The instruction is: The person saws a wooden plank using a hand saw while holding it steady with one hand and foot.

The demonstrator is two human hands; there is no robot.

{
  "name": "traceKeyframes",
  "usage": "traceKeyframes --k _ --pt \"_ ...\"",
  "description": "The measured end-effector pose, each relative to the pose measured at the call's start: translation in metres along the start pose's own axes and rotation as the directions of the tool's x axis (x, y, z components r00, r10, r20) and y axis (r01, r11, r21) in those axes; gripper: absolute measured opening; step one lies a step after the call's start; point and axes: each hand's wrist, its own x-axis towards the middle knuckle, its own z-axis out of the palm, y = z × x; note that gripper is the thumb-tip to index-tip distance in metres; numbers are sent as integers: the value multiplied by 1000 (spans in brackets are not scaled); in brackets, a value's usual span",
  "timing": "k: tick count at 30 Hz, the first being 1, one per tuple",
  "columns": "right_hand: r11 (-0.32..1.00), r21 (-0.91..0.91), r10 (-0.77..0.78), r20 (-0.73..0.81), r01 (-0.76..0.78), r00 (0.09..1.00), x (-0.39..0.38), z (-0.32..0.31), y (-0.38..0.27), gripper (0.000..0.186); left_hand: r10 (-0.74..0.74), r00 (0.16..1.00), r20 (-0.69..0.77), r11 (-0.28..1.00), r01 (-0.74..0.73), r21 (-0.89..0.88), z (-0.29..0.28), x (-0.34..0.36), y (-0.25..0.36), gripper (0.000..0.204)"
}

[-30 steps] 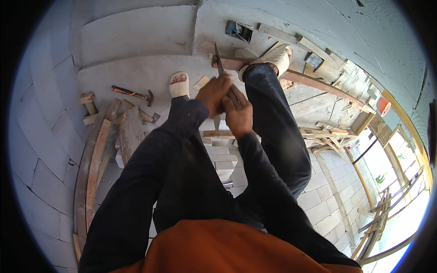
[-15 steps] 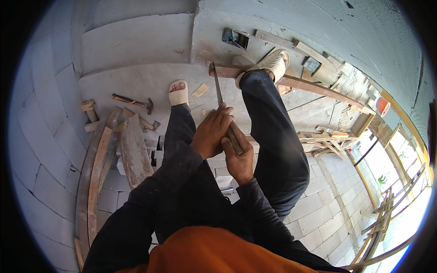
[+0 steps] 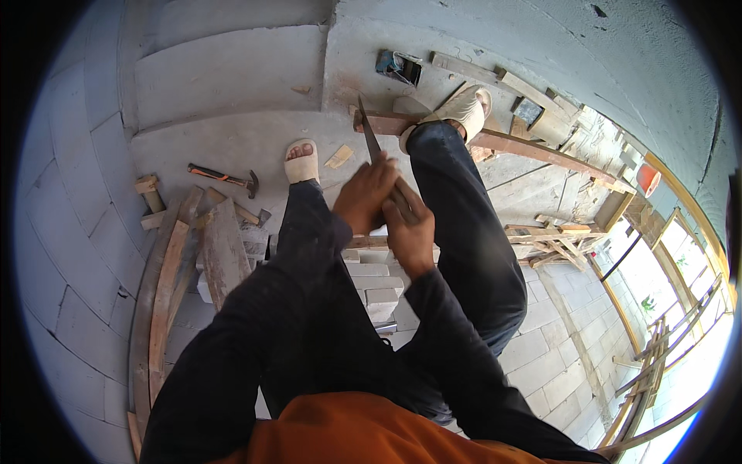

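Note:
A handsaw (image 3: 370, 134) with a narrow tapered blade points away from me, its blade lying across the near-left end of a reddish-brown wooden board (image 3: 525, 147). My right hand (image 3: 412, 236) wraps round its wooden handle. Just ahead of it, my left hand (image 3: 365, 195) closes over the front of the handle and the rear of the blade; its fingers partly hide the grip. My right foot, in a cream slipper (image 3: 464, 110), presses on the board. My left foot, in the other slipper (image 3: 301, 164), stands on the concrete floor.
On the floor at left lie a claw hammer (image 3: 222, 176), a small hatchet (image 3: 251, 216) and several planks (image 3: 224, 251). Pale blocks (image 3: 377, 292) sit beneath my arms. A blue power tool (image 3: 399, 67) and wood offcuts lie by the far wall; more timber (image 3: 560, 241) is stacked at right.
Both hands have moved forward together, away from my body, carrying the handsaw with them. Its blade tip now reaches farther past the board. My feet and the board stay in place.

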Motion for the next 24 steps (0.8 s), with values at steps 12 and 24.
traceKeyframes --k 12,24 --pt "1000 -21 -5 35 6 999 62 5 11 49 -50 998 27 999 50 -7 -6 38 -36 68" --pt "991 -83 108 91 -100 990 74 7 -24 52 -167 976 137 985 171 -20 -19 51 -33 68"
